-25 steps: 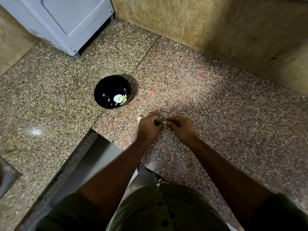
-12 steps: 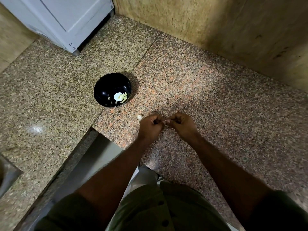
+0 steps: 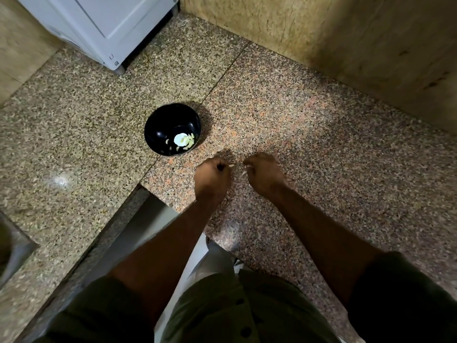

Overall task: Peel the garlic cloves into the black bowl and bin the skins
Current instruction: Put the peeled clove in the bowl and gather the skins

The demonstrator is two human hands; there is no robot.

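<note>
The black bowl [image 3: 158,125] stands on the granite counter with several pale peeled cloves [image 3: 184,140] in its bottom. Just below and right of it, my left hand [image 3: 212,177] has its fingers curled and pinches a small pale garlic clove [image 3: 231,166] at the fingertips. My right hand [image 3: 264,174] is a short gap away, fingers curled, pinching a thin strip of garlic skin [image 3: 243,173]. Most of the clove is hidden inside my left fingers. No bin is in view.
A white appliance [image 3: 106,26] stands at the back left on the granite counter [image 3: 321,144]. Tan walls close the back and right. The counter has a cut-out edge [image 3: 138,194] at my lower left, and a sink corner [image 3: 14,251] shows at far left.
My hands were touching over the clove; now they have drawn apart, with skin pulled away in the right hand. The view has also shifted a little.
</note>
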